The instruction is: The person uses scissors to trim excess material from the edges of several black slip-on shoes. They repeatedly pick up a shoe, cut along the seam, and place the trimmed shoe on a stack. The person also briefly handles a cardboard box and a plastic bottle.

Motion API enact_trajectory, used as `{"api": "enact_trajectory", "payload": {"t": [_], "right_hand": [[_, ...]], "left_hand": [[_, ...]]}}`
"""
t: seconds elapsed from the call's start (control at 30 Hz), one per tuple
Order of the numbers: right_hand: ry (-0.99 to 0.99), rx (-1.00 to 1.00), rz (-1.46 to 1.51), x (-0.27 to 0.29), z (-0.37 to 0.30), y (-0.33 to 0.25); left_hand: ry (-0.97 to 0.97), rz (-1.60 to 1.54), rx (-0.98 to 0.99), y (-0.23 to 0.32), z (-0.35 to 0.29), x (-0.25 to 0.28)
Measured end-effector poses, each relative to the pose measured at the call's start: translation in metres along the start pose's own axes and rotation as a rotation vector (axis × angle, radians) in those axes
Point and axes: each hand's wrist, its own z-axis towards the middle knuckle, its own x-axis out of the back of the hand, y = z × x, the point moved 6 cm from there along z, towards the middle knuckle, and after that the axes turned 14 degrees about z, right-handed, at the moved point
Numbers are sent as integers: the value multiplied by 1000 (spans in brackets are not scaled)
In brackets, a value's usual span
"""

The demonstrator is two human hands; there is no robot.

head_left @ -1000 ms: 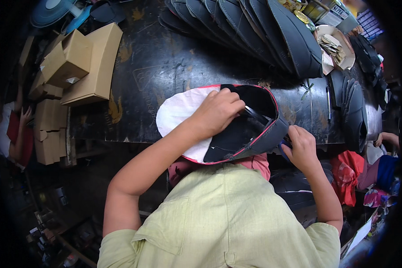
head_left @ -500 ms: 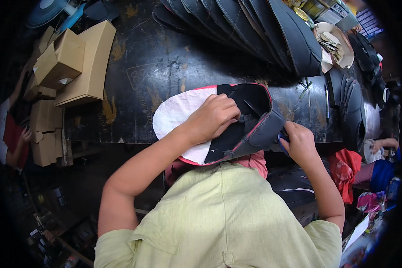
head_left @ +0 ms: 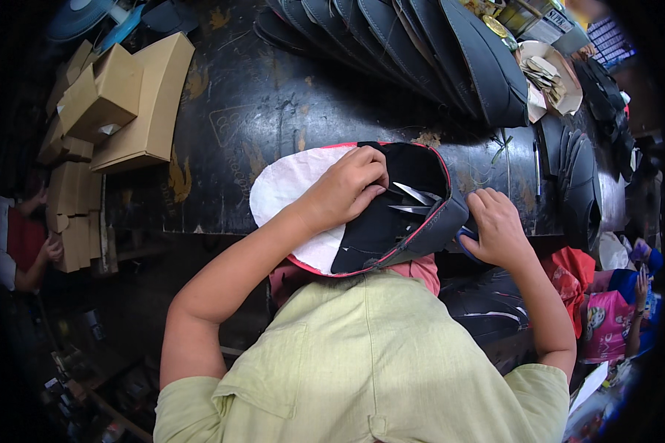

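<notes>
In front of me, at the table's edge, is a sewn black piece (head_left: 351, 255) like a shoe upper, with red edging and a white lining on its left part. My left hand (head_left: 353, 181) is closed over its middle, thumb and fingers pinched at the black lining; what they grip is too small to make out. My right hand (head_left: 499, 227) is closed round the blue handles of a pair of scissors (head_left: 420, 196) at the piece's right end. The scissor blades lie parted inside the piece, tips toward my left hand.
A row of black stitched pieces (head_left: 421, 59) leans at the back of the dark table (head_left: 222, 162). Cardboard boxes (head_left: 151, 103) stand at the left, a box of scraps (head_left: 561, 77) at the back right. Other people are at both sides, near a red plastic bag (head_left: 569, 284).
The scissor blades, hidden before, now show parted inside the piece. My left hand has shifted slightly left and up, away from them. My right hand has turned a little with the handles.
</notes>
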Motion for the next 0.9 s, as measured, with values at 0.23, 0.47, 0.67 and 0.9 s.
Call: {"api": "enact_trajectory", "payload": {"t": [0.23, 0.47, 0.67, 0.9], "right_hand": [[50, 57, -51, -17, 13, -12], [35, 121, -32, -17, 14, -10], [35, 95, -69, -15, 12, -9], [88, 148, -93, -17, 19, -10]], "left_hand": [[79, -41, 26, -2, -3, 6], [86, -73, 32, -3, -3, 6], [94, -83, 29, -4, -4, 5], [101, -84, 19, 0, -2, 7]]}}
